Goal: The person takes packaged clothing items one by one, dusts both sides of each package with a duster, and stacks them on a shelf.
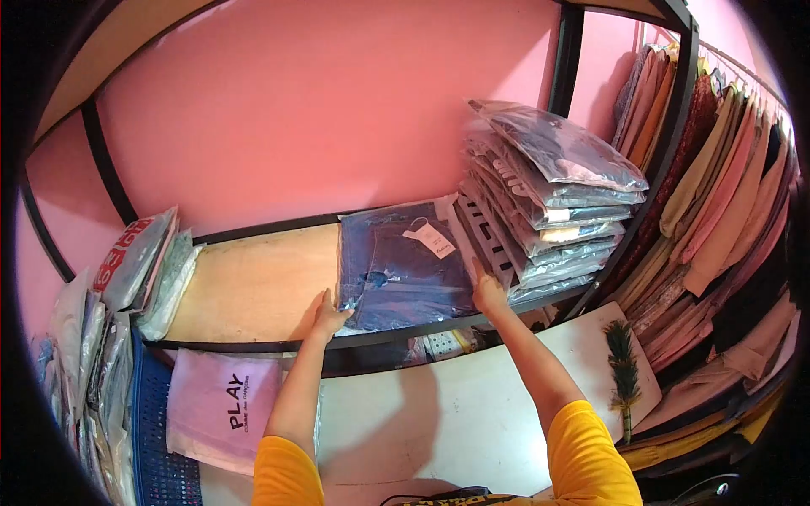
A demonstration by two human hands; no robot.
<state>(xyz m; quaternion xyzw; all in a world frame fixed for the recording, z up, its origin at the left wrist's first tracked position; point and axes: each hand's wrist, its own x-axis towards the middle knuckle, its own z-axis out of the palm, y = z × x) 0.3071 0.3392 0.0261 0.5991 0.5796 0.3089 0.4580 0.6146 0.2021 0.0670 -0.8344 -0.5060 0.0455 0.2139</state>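
Observation:
Folded blue jeans (pixel 396 287) in a clear plastic bag lie on the wooden shelf, with a white hang tag (pixel 434 242) showing near their top right. My left hand (pixel 330 317) grips the lower left edge of the bag. At the right edge, my right hand (pixel 488 293) holds the side of the same bag, close beside a tall stack of bagged dark garments (pixel 540 207). Both hands have part of their fingers hidden.
Bagged clothes (pixel 135 261) stand at the shelf's left end. Below, a white table (pixel 371 430) carries a "PLAY" bag (pixel 221 405) beside a blue basket (pixel 160 438). A green feathery item (pixel 622 363) lies at right, near hanging clothes (pixel 717 185). Black posts frame the shelf.

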